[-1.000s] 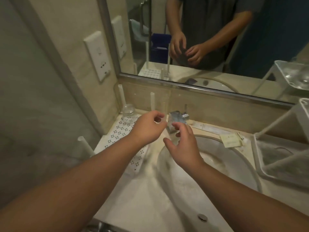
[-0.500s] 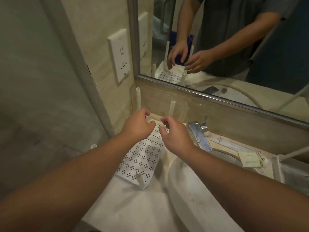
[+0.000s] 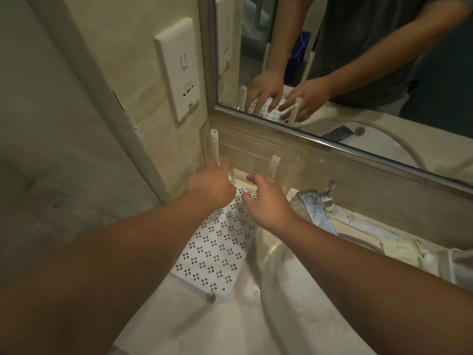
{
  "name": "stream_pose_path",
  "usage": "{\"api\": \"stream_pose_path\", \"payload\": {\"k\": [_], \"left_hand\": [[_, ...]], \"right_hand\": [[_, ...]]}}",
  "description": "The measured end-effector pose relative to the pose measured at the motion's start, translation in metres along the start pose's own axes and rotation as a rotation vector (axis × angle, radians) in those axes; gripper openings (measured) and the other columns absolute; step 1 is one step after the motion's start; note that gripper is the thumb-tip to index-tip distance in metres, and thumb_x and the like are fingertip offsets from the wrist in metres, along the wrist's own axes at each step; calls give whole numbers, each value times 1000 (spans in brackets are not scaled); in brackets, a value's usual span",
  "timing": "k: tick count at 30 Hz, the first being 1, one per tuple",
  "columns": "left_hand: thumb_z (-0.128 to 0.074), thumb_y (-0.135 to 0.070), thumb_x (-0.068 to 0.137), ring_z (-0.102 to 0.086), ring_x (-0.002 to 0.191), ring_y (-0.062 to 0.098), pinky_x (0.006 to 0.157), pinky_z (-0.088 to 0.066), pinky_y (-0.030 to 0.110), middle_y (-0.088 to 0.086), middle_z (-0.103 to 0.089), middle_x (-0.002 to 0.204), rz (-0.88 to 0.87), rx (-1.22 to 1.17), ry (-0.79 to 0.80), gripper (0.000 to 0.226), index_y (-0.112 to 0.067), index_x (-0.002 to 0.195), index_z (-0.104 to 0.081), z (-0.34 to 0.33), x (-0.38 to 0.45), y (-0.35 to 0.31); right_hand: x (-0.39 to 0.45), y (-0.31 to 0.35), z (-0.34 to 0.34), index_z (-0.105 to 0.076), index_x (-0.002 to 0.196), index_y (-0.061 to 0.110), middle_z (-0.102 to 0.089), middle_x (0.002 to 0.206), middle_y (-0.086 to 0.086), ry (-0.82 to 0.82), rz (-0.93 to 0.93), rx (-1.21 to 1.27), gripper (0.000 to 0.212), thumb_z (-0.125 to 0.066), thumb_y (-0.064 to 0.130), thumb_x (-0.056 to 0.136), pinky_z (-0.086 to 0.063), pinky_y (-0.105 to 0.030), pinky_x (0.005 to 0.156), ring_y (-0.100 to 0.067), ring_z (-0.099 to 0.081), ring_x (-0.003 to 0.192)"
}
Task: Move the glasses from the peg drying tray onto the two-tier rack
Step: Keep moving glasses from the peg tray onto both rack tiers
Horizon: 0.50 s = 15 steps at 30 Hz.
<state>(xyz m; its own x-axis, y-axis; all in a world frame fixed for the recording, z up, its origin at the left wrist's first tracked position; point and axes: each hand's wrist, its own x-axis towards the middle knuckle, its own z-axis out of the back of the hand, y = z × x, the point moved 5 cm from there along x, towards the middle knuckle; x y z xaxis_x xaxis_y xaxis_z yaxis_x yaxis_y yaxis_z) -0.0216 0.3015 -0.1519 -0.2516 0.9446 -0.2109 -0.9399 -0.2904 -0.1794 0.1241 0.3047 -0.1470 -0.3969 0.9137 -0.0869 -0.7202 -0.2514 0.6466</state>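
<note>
The white perforated peg drying tray (image 3: 215, 249) lies on the counter left of the sink. A small clear glass (image 3: 232, 179) stands at its back left corner beside a tall white peg (image 3: 214, 147). My left hand (image 3: 210, 185) is curled around this glass and hides most of it. My right hand (image 3: 266, 203) hovers just to the right of it over the tray with its fingers apart, holding nothing. A second peg (image 3: 273, 167) rises behind the right hand. Only a pale corner of the two-tier rack (image 3: 453, 265) shows at the far right edge.
A chrome faucet (image 3: 314, 208) stands right of the tray, above the round basin (image 3: 294, 303). Paper packets (image 3: 401, 252) lie behind the basin. A mirror (image 3: 358, 60) and a wall socket (image 3: 179, 70) close off the back and the left. A short peg (image 3: 211, 297) marks the tray's near corner.
Both hands have moved left and back from the faucet to the tray's rear corner. My left hand now wraps the glass by the peg. The view has swung left, away from the rack.
</note>
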Motion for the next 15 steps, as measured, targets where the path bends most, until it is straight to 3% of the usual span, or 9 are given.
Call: {"api": "stream_pose_path", "payload": {"k": [5,8,15], "left_hand": [[-54,-47,91,-54,117,29,82,-45,38,6,-43,142,14,79,19,66,-41,150,-25,-9,16,2],[-60,-44,91,-57,113,29,77,-44,36,6,-42,141,8,26,26,62,-39,145,-32,-14,21,4],[-69,-34,87,-59,109,31,86,-52,41,8,-48,133,-58,-54,16,64,-32,142,-38,-17,20,4]], "right_hand": [[6,-5,-5,-49,137,16,-51,138,-5,1,-3,0,47,-56,25,92,-33,-21,94,-16,-48,122],[7,-7,-6,-49,137,16,-51,138,-4,-1,-3,-4,47,-55,25,92,-30,-19,92,-16,-48,122],[1,-13,-7,-49,137,16,-49,139,-4,23,-11,-2,46,-55,24,92,-33,-20,92,-16,-49,120]]}}
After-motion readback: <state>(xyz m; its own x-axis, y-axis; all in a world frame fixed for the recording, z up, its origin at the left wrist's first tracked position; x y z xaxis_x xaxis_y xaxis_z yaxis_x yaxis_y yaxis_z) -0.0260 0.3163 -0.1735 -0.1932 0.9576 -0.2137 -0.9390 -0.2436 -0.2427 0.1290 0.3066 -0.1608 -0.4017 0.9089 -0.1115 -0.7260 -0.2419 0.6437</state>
